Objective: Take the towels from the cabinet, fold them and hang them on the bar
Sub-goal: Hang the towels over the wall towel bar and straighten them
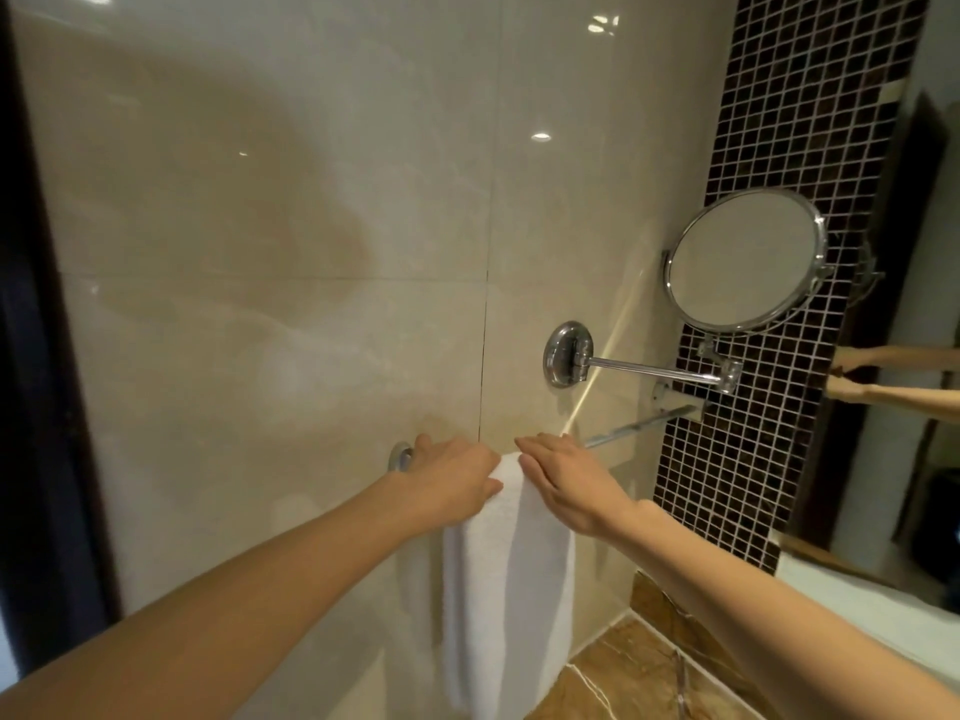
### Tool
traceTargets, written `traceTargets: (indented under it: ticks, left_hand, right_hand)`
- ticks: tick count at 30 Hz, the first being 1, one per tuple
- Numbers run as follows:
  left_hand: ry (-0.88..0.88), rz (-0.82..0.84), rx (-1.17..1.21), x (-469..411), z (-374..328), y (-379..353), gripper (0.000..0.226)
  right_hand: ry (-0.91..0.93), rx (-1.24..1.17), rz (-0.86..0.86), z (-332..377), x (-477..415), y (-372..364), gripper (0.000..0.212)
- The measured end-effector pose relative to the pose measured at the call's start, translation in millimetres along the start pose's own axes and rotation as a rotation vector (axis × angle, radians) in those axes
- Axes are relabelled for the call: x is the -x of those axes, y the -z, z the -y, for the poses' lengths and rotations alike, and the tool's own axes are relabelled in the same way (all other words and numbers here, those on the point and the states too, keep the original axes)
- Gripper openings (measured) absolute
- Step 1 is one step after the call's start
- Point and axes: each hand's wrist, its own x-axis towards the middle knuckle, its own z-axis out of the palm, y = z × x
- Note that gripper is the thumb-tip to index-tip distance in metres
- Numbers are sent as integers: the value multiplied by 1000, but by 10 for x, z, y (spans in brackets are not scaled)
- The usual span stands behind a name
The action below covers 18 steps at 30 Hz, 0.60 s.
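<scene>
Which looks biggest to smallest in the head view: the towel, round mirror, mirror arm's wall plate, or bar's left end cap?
1. towel
2. round mirror
3. wall plate
4. left end cap, partly hidden by the left hand, so its size is unsure.
</scene>
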Motion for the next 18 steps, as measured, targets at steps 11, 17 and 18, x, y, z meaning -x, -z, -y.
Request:
traceTargets:
  ticks: [11, 17, 18]
  left_hand:
    - [-282, -592, 288, 446, -246, -208, 22]
    - [-241, -565, 605, 978, -276, -1014, 6]
    - [-168, -537, 661, 1041, -260, -1216, 5]
  right_hand:
    - [69, -22, 68, 174, 74, 208, 38]
    - [61, -53, -7, 305, 158, 111, 34]
    - [46, -60, -20, 321, 166, 100, 34]
